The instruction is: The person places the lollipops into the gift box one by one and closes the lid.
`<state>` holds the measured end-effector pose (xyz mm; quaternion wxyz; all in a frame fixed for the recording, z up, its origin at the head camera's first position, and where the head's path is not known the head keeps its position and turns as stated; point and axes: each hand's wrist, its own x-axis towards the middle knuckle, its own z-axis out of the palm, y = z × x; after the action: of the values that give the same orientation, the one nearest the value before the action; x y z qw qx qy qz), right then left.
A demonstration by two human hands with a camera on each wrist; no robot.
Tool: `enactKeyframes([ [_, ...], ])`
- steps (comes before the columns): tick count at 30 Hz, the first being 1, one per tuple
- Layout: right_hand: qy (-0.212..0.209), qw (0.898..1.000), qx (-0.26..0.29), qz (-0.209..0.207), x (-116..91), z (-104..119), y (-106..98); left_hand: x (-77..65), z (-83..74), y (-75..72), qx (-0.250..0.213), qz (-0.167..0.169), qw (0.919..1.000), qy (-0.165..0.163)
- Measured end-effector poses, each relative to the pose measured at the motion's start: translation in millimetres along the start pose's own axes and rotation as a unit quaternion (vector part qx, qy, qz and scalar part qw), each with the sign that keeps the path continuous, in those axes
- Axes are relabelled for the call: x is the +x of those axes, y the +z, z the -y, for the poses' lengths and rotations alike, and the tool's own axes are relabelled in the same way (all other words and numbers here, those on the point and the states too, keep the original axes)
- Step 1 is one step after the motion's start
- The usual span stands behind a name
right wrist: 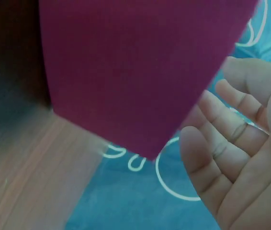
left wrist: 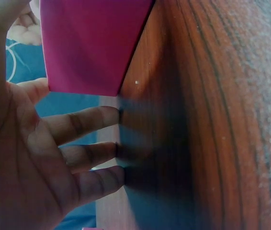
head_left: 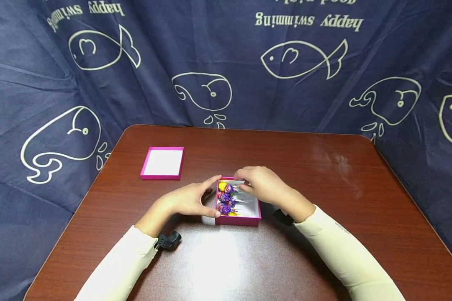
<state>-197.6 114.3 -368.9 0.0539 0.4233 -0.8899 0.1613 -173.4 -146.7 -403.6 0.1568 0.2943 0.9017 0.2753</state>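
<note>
A pink box with a white inside stands on the table, holding several wrapped lollipops side by side, mostly purple with some yellow. Their sticks point right. My left hand grips the box's left end, thumb at the near corner and index finger at the far one. In the left wrist view its other fingers are spread beside the box. Above the far right part of the box is my right hand, fingers bent and thumb apart from them near the sticks. No lollipop shows between them; the fingertips are partly hidden.
A shallow pink lid, white inside, lies at the table's back left. The brown wooden table reaches a dark blue curtain with white fish and whale drawings.
</note>
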Motion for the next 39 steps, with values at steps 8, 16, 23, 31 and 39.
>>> enactKeyframes([
  [8, 0.012, 0.999, 0.024, -0.044, -10.3, -13.6, -10.0, 0.6, 0.5, 0.1, 0.002, -0.002, 1.0000, -0.006],
  [16, 0.053, 0.993, 0.080, -0.074, -16.9, -29.6, -20.7, 0.8, 0.2, -0.6, -0.011, 0.000, 0.9997, -0.021],
  [23, 0.088, 0.986, 0.113, -0.086, -22.8, -41.4, -18.1, -3.0, 3.8, -0.4, -0.048, 0.001, 0.9985, -0.024],
  [31, 0.121, 0.974, 0.174, -0.078, -15.0, -41.9, -21.1, -13.2, 17.8, -12.4, -0.075, -0.033, 0.9965, 0.015],
  [39, 0.139, 0.955, 0.255, -0.061, 24.4, -29.8, -27.8, -28.4, 36.3, -50.8, -0.128, -0.161, 0.9787, -0.008],
])
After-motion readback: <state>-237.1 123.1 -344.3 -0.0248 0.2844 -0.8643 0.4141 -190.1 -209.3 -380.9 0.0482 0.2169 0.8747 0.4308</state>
